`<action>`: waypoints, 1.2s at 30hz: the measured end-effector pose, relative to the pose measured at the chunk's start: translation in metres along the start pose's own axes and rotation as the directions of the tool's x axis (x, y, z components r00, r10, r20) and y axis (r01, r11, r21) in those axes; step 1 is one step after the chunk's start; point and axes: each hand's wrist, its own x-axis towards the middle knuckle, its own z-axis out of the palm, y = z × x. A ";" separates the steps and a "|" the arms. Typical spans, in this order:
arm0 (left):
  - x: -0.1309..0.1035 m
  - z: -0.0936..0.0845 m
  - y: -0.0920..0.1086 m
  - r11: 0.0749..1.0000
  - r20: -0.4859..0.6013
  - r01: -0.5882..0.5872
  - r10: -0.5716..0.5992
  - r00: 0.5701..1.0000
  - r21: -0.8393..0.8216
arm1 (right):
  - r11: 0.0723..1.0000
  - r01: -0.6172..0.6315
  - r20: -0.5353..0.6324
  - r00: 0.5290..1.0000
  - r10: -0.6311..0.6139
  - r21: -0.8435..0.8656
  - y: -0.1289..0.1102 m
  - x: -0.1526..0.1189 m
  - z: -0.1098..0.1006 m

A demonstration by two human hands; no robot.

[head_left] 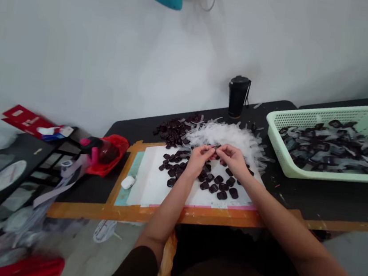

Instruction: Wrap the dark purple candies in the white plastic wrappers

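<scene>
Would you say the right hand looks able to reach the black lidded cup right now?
Probably yes: the cup stands upright beyond the whitish pile, and nothing tall appears to block the right hand from reaching over.

Soft, greyish light leaves the smooth white wall (166, 60) brightest left of the tall black lidded cup (238, 96), faintly shadowed just above it, the pile of translucent white strips (227, 135) before it washed out, areas far leftward smeared.

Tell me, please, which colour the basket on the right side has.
The basket is pale green, as the head view shows.
</scene>
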 end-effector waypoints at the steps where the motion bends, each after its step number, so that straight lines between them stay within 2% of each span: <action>1: 0.002 0.003 -0.001 0.998 0.030 0.019 -0.017 0.999 -0.067 | 0.998 0.033 -0.030 0.999 -0.034 -0.044 0.000 0.000 0.000; 4: 0.003 0.006 -0.004 0.977 0.062 0.053 -0.041 0.997 -0.206 | 0.971 0.129 -0.126 0.980 -0.156 -0.200 0.000 -0.003 -0.001; 6: 0.002 0.006 -0.008 0.969 0.057 0.056 -0.043 0.997 -0.241 | 0.928 0.179 -0.169 0.955 -0.243 -0.326 -0.002 -0.005 -0.001; 10: -0.001 0.005 -0.011 0.971 -0.010 0.021 -0.024 1.000 -0.239 | 0.795 0.252 -0.095 0.928 -0.360 -0.552 -0.006 -0.011 0.000; 13: -0.002 0.005 -0.011 0.973 -0.052 -0.012 0.000 0.999 -0.230 | 0.748 0.306 -0.033 0.915 -0.401 -0.589 -0.007 -0.013 0.001; 19: -0.001 0.003 -0.015 0.973 -0.074 -0.080 0.066 0.995 -0.216 | 0.751 0.343 -0.077 0.884 -0.462 -0.564 -0.006 -0.012 0.003; 26: 0.000 0.000 -0.019 0.973 -0.065 -0.118 0.107 0.992 -0.197 | 0.736 0.339 -0.037 0.896 -0.442 -0.586 -0.005 -0.012 0.003; 31: -0.002 -0.003 -0.014 0.985 -0.047 -0.163 0.160 0.986 -0.050 | 0.787 0.256 -0.044 0.940 -0.338 -0.561 -0.006 -0.009 -0.003; 36: -0.003 -0.004 -0.013 0.983 -0.017 -0.176 0.177 0.984 0.041 | 0.833 0.217 0.039 0.973 -0.229 -0.510 -0.006 -0.007 -0.009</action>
